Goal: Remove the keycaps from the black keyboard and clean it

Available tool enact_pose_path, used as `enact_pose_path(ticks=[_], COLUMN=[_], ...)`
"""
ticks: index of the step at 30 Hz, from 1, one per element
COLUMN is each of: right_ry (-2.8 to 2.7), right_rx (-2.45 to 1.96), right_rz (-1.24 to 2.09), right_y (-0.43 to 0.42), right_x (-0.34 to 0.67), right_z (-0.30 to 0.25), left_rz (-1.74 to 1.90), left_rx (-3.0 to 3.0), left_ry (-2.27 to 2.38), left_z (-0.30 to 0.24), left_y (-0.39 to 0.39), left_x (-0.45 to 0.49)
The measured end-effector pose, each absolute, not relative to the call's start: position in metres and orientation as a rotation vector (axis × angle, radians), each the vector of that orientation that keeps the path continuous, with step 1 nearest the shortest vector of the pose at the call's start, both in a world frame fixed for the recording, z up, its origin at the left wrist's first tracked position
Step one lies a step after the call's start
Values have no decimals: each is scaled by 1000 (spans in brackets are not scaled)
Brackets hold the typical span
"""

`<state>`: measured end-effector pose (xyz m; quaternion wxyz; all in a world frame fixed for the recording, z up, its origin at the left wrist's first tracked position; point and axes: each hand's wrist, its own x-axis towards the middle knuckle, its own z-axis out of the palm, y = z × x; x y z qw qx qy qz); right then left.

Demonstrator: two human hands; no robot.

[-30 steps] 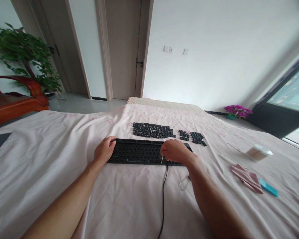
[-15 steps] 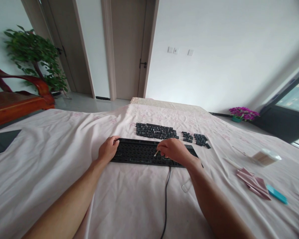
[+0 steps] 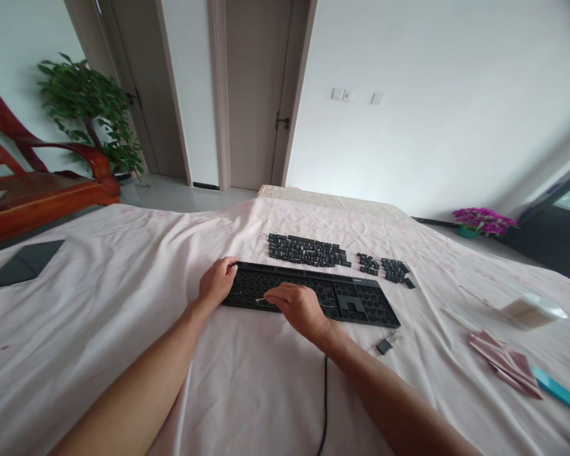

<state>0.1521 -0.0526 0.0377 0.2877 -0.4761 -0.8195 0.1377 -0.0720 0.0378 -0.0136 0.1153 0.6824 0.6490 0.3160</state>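
A black keyboard (image 3: 354, 304) with its keycaps off lies on the pink cloth, its cable running toward me. My left hand (image 3: 218, 280) grips the keyboard's left end, thumb over the top edge. Pinched in my right hand (image 3: 300, 307) is a cotton swab (image 3: 261, 299), its tip low over the left part of the bare key bed. Whether the tip touches the bed I cannot tell. My right hand hides the keyboard's lower middle. Just behind the keyboard lie the loose black keycaps (image 3: 306, 251), laid out in groups.
At the right are a clear box of swabs (image 3: 534, 311), a folded pink cloth (image 3: 506, 364) and a blue item (image 3: 557, 387). A small dark piece (image 3: 384, 346) lies before the keyboard. A dark tablet-like slab (image 3: 23, 263) rests at far left.
My right hand has moved left along the keyboard with the swab, uncovering the number pad side and the small dark piece. My left hand keeps its hold. The view has turned slightly left.
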Motion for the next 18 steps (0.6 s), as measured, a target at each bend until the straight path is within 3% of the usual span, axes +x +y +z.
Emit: enact_pose_path(ticks=[18], right_ry=[-2323], right_rx=[-1415], right_rz=[253], right_y=[-45], right_x=[120], right_z=[36], left_rz=[929], left_rx=[1970], left_ry=[1884], left_z=[-9], left_y=[35], left_x=[-71])
